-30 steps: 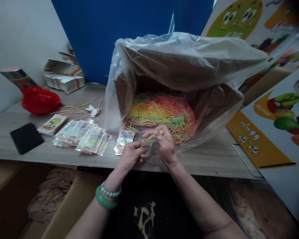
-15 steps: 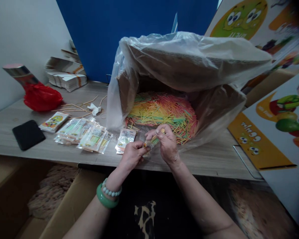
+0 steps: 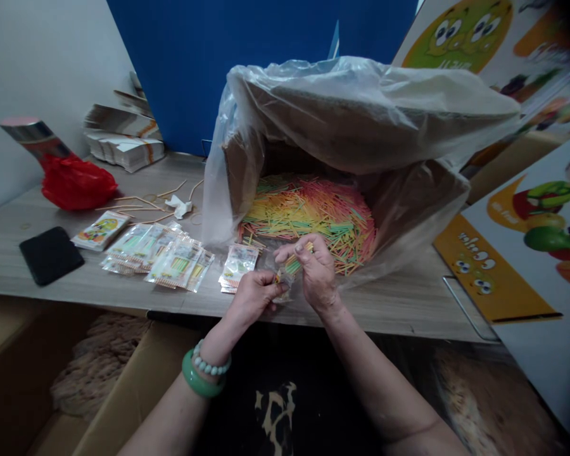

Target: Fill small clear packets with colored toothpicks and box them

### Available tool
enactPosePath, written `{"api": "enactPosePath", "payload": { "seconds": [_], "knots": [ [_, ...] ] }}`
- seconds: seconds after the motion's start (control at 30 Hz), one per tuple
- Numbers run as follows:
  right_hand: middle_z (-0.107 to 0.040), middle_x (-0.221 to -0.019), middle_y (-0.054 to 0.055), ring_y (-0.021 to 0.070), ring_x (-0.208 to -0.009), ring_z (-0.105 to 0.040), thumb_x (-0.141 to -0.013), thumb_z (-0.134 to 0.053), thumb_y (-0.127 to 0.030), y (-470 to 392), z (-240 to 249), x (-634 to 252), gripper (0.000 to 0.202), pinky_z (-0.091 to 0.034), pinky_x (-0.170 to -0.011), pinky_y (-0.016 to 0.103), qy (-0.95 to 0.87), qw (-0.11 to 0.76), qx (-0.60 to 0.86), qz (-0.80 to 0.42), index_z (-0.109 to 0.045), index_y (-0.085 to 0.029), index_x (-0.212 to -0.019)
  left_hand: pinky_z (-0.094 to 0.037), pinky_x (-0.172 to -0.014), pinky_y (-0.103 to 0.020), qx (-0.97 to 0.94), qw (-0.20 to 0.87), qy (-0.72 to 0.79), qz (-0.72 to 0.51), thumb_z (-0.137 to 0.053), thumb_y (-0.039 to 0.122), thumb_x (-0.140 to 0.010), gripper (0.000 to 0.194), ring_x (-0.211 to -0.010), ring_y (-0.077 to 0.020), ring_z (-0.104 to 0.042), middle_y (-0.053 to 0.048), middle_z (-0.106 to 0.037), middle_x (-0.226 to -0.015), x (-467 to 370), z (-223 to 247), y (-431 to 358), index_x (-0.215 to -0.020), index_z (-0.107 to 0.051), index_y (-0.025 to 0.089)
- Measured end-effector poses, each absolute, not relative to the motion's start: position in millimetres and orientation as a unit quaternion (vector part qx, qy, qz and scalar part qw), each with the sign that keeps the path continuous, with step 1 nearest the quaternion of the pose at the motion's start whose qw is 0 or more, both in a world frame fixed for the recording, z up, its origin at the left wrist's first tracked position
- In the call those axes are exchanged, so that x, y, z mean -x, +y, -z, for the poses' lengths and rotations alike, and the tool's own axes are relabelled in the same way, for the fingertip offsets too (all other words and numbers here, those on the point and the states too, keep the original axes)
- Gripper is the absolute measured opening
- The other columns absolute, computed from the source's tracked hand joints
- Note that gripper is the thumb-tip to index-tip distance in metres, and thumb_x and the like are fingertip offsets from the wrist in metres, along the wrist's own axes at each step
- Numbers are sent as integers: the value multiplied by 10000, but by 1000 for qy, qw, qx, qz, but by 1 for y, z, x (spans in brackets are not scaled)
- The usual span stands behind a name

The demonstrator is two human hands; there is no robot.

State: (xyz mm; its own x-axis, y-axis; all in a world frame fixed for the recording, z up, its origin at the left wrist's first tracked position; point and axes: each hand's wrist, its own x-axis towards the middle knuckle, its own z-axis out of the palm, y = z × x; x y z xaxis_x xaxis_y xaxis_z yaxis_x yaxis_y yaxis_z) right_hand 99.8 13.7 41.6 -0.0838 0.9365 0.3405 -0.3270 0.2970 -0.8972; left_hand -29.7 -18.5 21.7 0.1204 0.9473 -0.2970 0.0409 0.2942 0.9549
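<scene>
My left hand [image 3: 258, 293] pinches a small clear plastic packet [image 3: 284, 289] near the table's front edge. Close beside it, my right hand [image 3: 317, 266] has its fingers closed round a few thin coloured sticks [image 3: 294, 263], yellow, green and orange, whose ends are at the packet. How far the sticks reach into it I cannot make out. Right behind my hands, a heap of loose coloured sticks [image 3: 308, 215] fills the bottom of a cardboard box lined with clear plastic [image 3: 218, 183]. Left of my left hand lies a small stack of printed clear packets [image 3: 238, 266].
Filled packets [image 3: 175, 263] lie in overlapping piles at the left. Beyond them are a card pack [image 3: 101, 230], a black flat case [image 3: 50, 255], a red plastic bag [image 3: 78, 182], rubber bands and white card stacks [image 3: 123, 149]. Printed cartons [image 3: 527, 253] stand at the right.
The sticks in my right hand tilt slightly differently against the packet. Both hands stay in nearly the same place, and the view has shifted a little.
</scene>
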Motion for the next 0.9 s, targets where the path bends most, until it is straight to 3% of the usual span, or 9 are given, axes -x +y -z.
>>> {"api": "enactPosePath", "payload": {
  "seconds": [0.1, 0.23, 0.37, 0.47, 0.57, 0.7, 0.77, 0.83, 0.9],
  "knots": [
    [-702, -686, -26, 199, -826, -691, -919, -590, -397, 13, -40, -103, 187, -499, -911, 414, -538, 582, 306, -527, -480, -260, -855, -386, -322, -200, -430, 619, 535, -382, -779, 441, -604, 362, -343, -80, -479, 27, -547, -525, 31, -21, -18, -605, -555, 156],
    [-741, -812, 1, 186, -870, -670, -911, -568, -357, 14, -36, -108, 153, -469, -925, 383, -555, 548, 351, -518, -503, -246, -828, -386, -311, -200, -407, 632, 520, -406, -798, 439, -585, 387, -335, -76, -475, 44, -525, -535, 31, -20, -18, -592, -526, 163],
    [-749, -868, 10, 170, -793, -649, -880, -585, -377, 17, -31, -109, 179, -480, -803, 324, -573, 477, 381, -546, -498, -235, -815, -383, -333, -211, -409, 627, 514, -419, -790, 453, -606, 362, -352, -74, -468, 38, -538, -576, 28, -19, -17, -645, -594, 150],
    [-744, -953, 31, 185, -877, -660, -885, -590, -434, 18, -30, -108, 230, -489, -795, 322, -609, 425, 366, -561, -527, -226, -812, -424, -445, -224, -451, 607, 483, -442, -776, 453, -651, 343, -458, -87, -502, 20, -547, -592, 27, -18, -15, -649, -653, 134],
    [-729, -1074, 48, 202, -1032, -647, -896, -596, -470, 19, -34, -112, 256, -476, -925, 360, -649, 403, 337, -551, -595, -219, -848, -467, -627, -237, -473, 599, 431, -482, -759, 456, -717, 334, -681, -136, -585, -23, -626, -692, 29, -15, -14, -681, -704, 128],
    [-662, -1256, 48, 197, -1182, -588, -871, -642, -448, 22, -35, -123, 288, -432, -1024, 354, -617, 467, 330, -541, -637, -242, -1072, -491, -789, -268, -378, 656, 397, -519, -746, 436, -780, 356, -876, -169, -637, -74, -729, -966, 37, -14, -12, -1003, -753, 158],
    [-694, -1120, 29, 192, -1067, -615, -835, -666, -400, 23, -29, -128, 255, -461, -959, 339, -606, 467, 360, -534, -658, -235, -1029, -499, -827, -283, -355, 669, 384, -528, -765, 434, -764, 403, -909, -178, -648, -87, -738, -1019, 39, -16, -11, -1063, -750, 163],
    [-679, -862, -6, 179, -868, -605, -777, -688, -338, 23, -21, -130, 138, -476, -852, 317, -621, 439, 393, -518, -661, -216, -836, -501, -858, -290, -360, 665, 374, -537, -777, 434, -750, 414, -943, -186, -651, -88, -741, -1038, 39, -21, -11, -1063, -756, 164],
    [-613, -732, -21, 171, -771, -555, -743, -684, -300, 20, -17, -132, 134, -461, -784, 300, -632, 435, 407, -496, -606, -210, -680, -498, -867, -287, -375, 657, 369, -541, -780, 428, -746, 400, -948, -184, -650, -80, -743, -1020, 36, -26, -13, -1047, -761, 166]
  ]
}}
